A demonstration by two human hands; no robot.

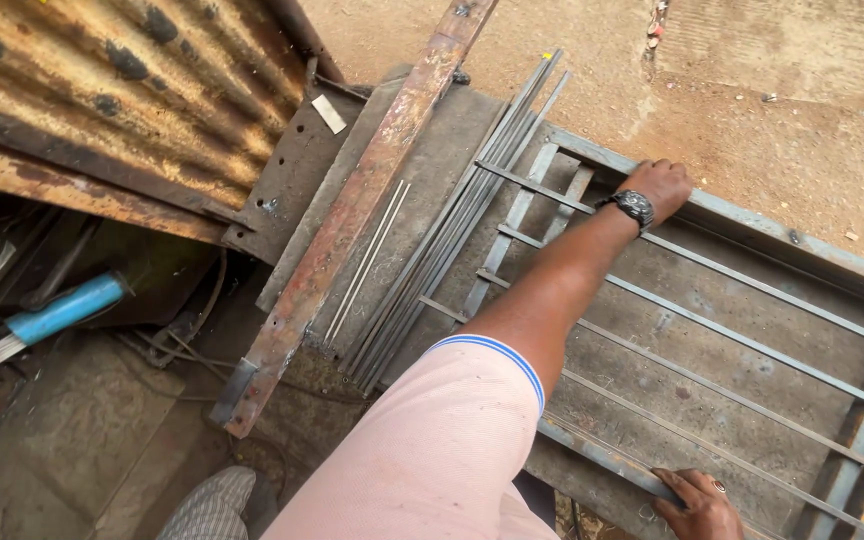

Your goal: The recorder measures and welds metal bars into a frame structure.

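Fingers of the left hand [664, 187] curl over the far rail of the metal window grille [752, 215]; the right hand [697, 503] grips its near rail. Next, a steady two-handed pull seems needed.

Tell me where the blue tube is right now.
In the head view, the blue tube lies at far left, below the rusty corrugated sheet, far from both hands.

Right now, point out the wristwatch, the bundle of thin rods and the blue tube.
wristwatch [635, 207], head view, on its dark dial.
thin rods [452, 215], head view, mid-length of the bundle.
blue tube [64, 309], head view, middle of the blue sleeve.
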